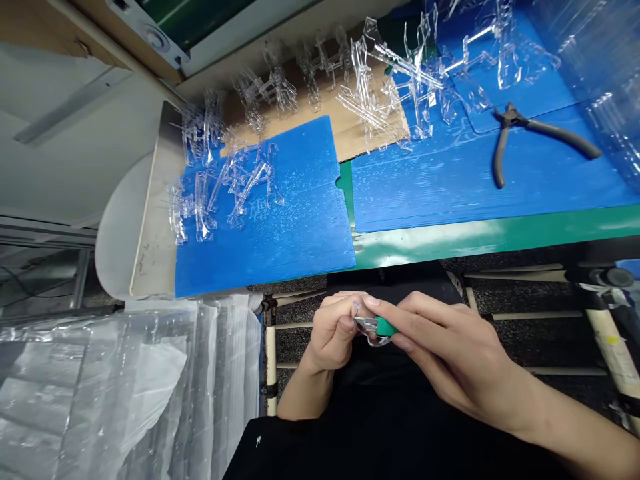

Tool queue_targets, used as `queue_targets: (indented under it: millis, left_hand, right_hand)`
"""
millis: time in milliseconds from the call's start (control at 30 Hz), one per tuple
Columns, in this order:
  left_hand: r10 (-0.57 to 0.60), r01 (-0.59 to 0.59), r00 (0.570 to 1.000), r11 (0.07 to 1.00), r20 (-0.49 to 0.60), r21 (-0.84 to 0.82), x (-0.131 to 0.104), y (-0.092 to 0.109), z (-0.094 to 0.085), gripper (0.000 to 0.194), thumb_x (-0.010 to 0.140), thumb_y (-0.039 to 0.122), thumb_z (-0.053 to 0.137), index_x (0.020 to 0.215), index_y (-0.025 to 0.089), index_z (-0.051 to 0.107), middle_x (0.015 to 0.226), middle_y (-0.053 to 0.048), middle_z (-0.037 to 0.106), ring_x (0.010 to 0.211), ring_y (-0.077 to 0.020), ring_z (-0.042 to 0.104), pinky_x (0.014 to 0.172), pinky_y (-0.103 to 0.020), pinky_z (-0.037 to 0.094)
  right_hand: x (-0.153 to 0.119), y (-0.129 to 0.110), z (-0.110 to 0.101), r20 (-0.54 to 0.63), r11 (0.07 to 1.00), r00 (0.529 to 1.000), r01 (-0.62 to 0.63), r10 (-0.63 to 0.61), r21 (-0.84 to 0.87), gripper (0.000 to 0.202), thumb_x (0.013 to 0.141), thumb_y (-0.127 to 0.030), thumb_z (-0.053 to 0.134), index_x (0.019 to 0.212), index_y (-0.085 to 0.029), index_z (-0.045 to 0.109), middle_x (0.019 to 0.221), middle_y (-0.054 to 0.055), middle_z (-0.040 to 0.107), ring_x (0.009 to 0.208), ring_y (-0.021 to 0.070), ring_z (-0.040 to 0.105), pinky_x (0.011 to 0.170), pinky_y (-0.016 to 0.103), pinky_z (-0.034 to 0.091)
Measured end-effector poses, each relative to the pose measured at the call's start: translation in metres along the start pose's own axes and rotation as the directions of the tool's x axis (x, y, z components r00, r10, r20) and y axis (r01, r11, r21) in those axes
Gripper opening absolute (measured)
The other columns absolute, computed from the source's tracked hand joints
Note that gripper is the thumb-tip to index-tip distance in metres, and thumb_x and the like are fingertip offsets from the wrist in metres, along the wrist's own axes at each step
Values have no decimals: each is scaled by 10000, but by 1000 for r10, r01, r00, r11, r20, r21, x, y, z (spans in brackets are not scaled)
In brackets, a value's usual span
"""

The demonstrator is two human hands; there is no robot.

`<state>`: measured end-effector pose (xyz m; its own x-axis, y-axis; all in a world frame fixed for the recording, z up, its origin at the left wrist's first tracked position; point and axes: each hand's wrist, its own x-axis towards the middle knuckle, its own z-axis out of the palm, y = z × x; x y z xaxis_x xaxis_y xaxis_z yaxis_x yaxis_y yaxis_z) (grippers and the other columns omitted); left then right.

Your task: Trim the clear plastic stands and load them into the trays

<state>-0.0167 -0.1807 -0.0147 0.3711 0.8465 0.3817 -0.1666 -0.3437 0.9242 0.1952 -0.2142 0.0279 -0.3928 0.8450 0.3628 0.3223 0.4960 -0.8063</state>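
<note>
Both hands meet above my lap, just below the table's front edge. My left hand [336,331] is closed around a small clear plastic piece [357,308], most of which the fingers hide. Pinched between the thumb and fingers of my right hand [445,340] is a small green tool with a metal end [385,327]. Its metal end lies against the clear piece, by my left thumb. What kind of tool it is cannot be made out.
On the table, blue sheets [310,227] and a cardboard piece [320,120] carry several clear plastic parts [250,180]. Dark-handled pliers [510,120] lie open at the right. Stacked plastic-wrapped items [165,380] stand at lower left. A pale pipe frame [271,360] runs below the table.
</note>
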Motion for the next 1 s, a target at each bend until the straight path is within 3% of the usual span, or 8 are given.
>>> queue_targets:
  millis: [433,633,1000]
  left_hand:
    - [-7,8,1000,998,15,-66,-1,-2,1,515,1212,455,391,857,184,648,664,-32,672,576,-145,628,589,-284,466]
    - [-46,46,999,998,2,-38,-2,-4,0,547,1207,462,400,815,180,655,652,-27,647,558,-129,575,566,-270,429]
    - [-168,167,984,986,-64,-15,-14,-16,-5,544,1201,496,403,873,179,700,688,-35,630,561,-134,506,554,-285,377]
  right_hand:
    - [-3,-1,4,-25,994,998,-61,64,94,485,1147,-93,532,1619,-202,555,956,2,595,723,117,598,635,257,491]
    - [-5,-3,9,-69,989,992,-99,107,111,538,1144,-77,520,1663,-221,526,1004,14,634,755,115,648,670,251,532]
    - [1,-4,28,-206,979,958,-186,201,88,428,1144,-104,543,1558,-106,651,929,24,637,747,132,638,668,271,522]
